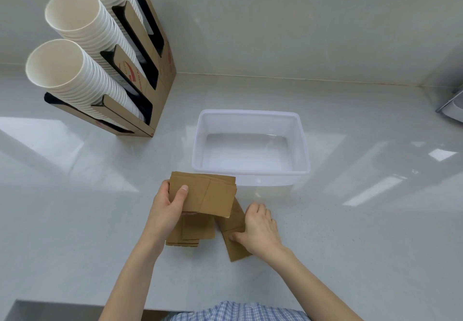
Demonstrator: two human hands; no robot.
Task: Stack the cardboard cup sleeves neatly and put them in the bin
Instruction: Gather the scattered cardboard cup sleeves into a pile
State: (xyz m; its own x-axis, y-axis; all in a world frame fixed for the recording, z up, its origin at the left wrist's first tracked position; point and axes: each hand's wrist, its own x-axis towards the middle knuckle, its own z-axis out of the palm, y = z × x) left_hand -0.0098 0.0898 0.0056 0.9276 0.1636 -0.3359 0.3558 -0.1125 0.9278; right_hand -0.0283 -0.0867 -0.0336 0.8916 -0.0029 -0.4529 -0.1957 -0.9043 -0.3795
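white counter (350,233); left hand (167,205) holds flat brown sleeves (215,195).

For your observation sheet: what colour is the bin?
Translucent white bin, seen in the head view.

Bin (250,116) mouth open, nothing inside; counter (350,220) right of it bare; cup dispenser (160,75) blocks far left.

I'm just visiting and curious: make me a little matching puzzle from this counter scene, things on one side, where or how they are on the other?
Things:
1. bin
2. paper cups
3. sleeve stack
4. single sleeve

States:
A. held in the left hand
B. empty, on the counter
C. stacked in a cardboard holder
D. flat on the counter, under the right hand

Pairs: 1-B, 2-C, 3-A, 4-D
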